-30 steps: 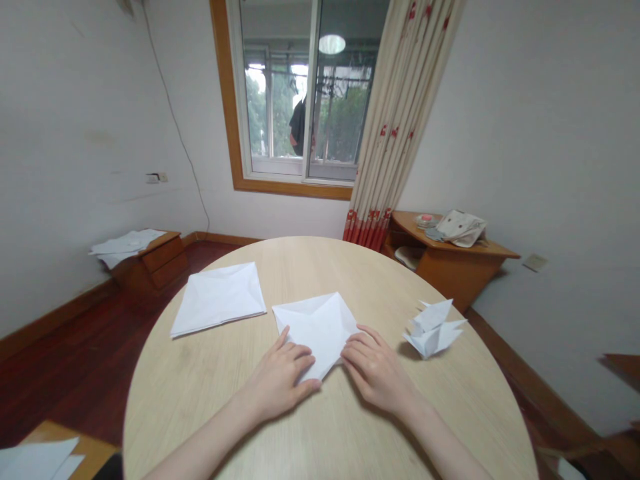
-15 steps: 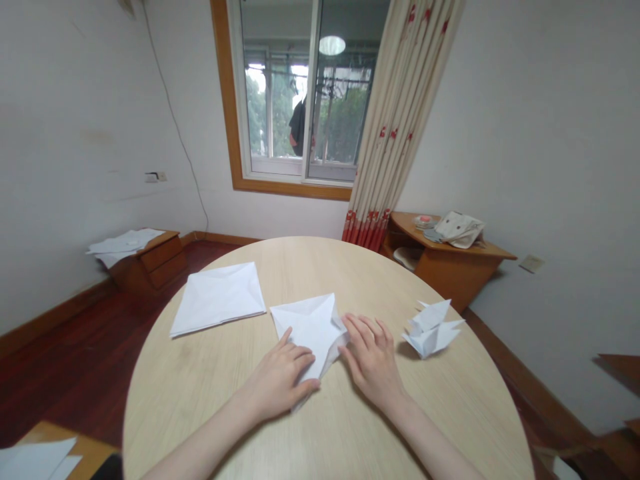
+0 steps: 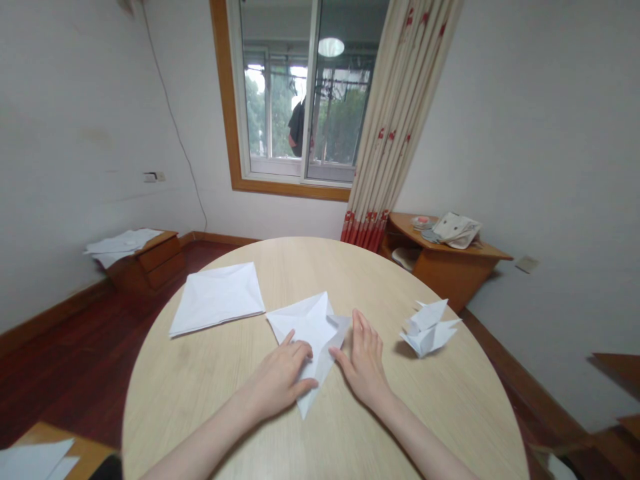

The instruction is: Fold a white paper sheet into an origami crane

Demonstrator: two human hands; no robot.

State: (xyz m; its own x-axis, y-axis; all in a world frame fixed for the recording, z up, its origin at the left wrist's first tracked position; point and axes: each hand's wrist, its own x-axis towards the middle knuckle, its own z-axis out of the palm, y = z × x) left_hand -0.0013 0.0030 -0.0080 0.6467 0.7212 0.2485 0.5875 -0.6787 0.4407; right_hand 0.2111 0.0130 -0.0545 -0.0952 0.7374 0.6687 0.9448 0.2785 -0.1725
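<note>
A creased white sheet of paper lies partly folded on the round table, one corner pointing toward me. Its right side stands up as a raised, shaded flap. My left hand rests on the lower left of the sheet, fingers spread and pressing it down. Beside the flap is my right hand, its thumb touching the paper's right edge and its fingers stretched out upright just past the flap's tip.
A stack of white paper lies at the table's left. Folded white paper pieces stand at the right. The round wooden table fills the foreground. Behind it are a small drawer cabinet and a corner desk.
My right hand has shifted slightly right and turned upright, its fingers off the paper's tip. The right flap now stands more open, and the sheet has turned a little.
</note>
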